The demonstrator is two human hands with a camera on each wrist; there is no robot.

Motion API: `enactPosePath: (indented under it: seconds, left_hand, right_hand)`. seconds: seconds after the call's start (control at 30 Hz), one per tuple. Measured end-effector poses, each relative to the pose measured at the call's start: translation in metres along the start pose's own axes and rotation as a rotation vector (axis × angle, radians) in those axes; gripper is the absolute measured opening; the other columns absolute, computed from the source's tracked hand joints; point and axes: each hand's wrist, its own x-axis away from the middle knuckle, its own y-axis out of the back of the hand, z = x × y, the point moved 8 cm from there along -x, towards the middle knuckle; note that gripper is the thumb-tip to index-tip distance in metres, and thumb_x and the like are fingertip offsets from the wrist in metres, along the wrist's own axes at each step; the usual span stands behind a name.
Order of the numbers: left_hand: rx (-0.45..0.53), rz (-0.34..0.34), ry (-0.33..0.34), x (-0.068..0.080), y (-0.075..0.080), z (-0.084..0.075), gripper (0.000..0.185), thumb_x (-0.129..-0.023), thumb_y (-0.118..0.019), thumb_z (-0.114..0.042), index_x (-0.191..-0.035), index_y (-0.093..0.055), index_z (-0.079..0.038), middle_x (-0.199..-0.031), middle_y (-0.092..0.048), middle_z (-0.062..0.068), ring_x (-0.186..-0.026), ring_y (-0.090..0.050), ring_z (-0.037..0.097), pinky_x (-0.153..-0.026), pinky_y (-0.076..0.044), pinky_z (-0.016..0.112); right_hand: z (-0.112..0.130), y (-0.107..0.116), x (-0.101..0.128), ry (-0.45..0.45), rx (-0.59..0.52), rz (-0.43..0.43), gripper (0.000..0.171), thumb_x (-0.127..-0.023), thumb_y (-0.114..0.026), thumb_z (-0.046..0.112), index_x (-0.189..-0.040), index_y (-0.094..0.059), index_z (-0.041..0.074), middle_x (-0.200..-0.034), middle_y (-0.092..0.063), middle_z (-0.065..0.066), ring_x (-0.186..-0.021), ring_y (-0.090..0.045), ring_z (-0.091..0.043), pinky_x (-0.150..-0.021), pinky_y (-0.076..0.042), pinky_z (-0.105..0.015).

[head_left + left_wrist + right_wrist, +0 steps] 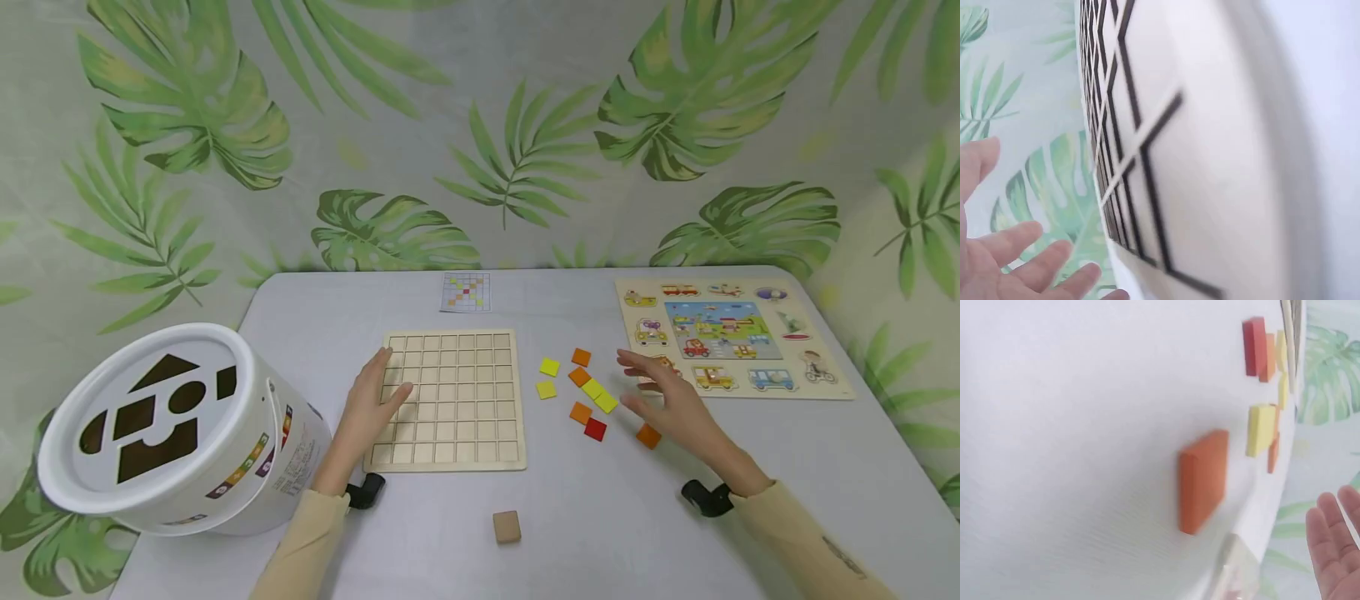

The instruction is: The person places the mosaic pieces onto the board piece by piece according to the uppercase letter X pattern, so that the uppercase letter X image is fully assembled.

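My left hand [367,408] is over the left edge of a wooden grid board [450,402], its fingers relaxed and holding nothing. In the left wrist view the same hand [1029,269] has its fingers spread beside the board [1229,156]. My right hand [670,407] hovers to the right of several small square tiles, with nothing in its grasp. Nearest to it lies an orange tile [648,435], also large in the right wrist view [1202,481]. A red tile [596,429], yellow tiles [606,402] and more orange tiles [581,412] lie loosely between board and hand.
A white bucket [300,454] with shape cutouts in its lid stands at the left. Behind the board lies a small pattern card [466,292]. A vehicle picture puzzle [813,385] is at the back right. One wooden cube [507,527] sits near the front.
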Motion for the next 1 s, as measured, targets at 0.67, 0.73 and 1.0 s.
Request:
enactPosePath:
  seconds: [0.67,0.73,1.0]
  left_hand:
    - [0.077,0.069,0.076,0.014,-0.007,0.030,0.062,-0.088,-0.054,-0.008,-0.139,-0.022,0.007,-0.147,-0.013,0.017,-0.133,-0.007,0.037,-0.104,-0.008,0.053]
    - [0.071,0.062,0.067,0.013,-0.007,0.030,0.062,-0.087,-0.055,-0.006,-0.138,-0.023,0.009,-0.147,-0.014,0.019,-0.132,-0.008,0.037,-0.104,-0.009,0.053]
    - [0.043,0.049,0.008,0.011,-0.008,0.030,0.062,-0.083,-0.057,0.003,-0.135,-0.026,0.013,-0.145,-0.015,0.024,-0.130,-0.009,0.042,-0.102,-0.012,0.055]
  right_hand:
    - [-0.020,-0.031,0.006,-0.026,0.059,0.163,0.037,-0.080,-0.063,-0.001,-0.115,-0.060,0.009,-0.116,-0.057,-0.005,-0.106,-0.050,-0.022,-0.080,-0.046,-0.038]
    - [-0.020,-0.031,0.004,-0.034,0.066,0.165,0.035,-0.080,-0.064,-0.002,-0.112,-0.062,0.010,-0.112,-0.057,-0.003,-0.103,-0.051,-0.021,-0.080,-0.047,-0.036]
    - [-0.026,-0.036,-0.002,-0.077,0.120,0.186,0.031,-0.076,-0.067,-0.001,-0.103,-0.066,0.014,-0.101,-0.056,0.002,-0.088,-0.050,-0.015,-0.076,-0.048,-0.031]
